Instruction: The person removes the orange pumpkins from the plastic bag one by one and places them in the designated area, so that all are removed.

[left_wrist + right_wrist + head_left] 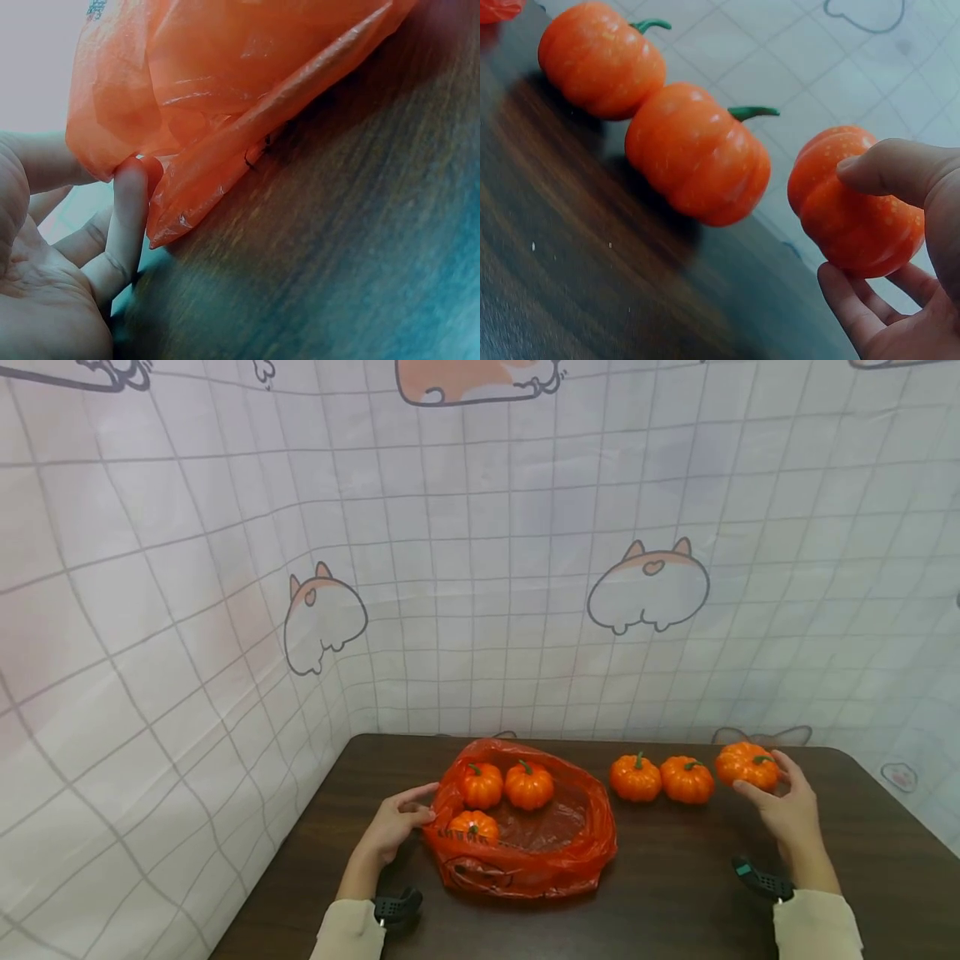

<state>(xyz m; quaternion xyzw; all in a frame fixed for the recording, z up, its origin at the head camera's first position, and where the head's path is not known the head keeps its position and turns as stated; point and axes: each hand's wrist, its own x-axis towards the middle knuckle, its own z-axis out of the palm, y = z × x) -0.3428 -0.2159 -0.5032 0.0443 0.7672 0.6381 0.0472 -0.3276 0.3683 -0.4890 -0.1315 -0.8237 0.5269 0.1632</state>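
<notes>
— Well, what is the bench (pixel 660 902) carrying?

— Left of its middle, the red bag (pixel 517 872) is lying with its mouth open, reaching back close to the far edge.

— And the hands?

— The left grip (pixel 397 827) is pinching the bag's rim on the side facing the bench's left edge. Toward the far right corner, the right grip (pixel 791 814) is clamping thumb and fingers around one pumpkin (pixel 738 765). Two loose pumpkins (pixel 636 778) (pixel 686 780) are sitting side by side near the far edge, between that one and the bag; three bagged pumpkins (pixel 482 787) (pixel 529 787) (pixel 474 818) are resting inside.

— Which step are we seeing, then?

— I'm reading it as the handling of a single pumpkin while the bag is being held open. The next move is probably calling for a firm right grip, clearance past the neighbours, and a rim that isn't sagging.

— What are the views adding?

— The left wrist view is showing plastic caught between fingertips; the head view is leaving that vague. The right wrist view is showing fingers under the pumpkin, so it's likely hanging off the bench. Only the head view is showing its green stem (pixel 762 759); pale speckles (pixel 845 139) are appearing clearly only from the right wrist.
</notes>
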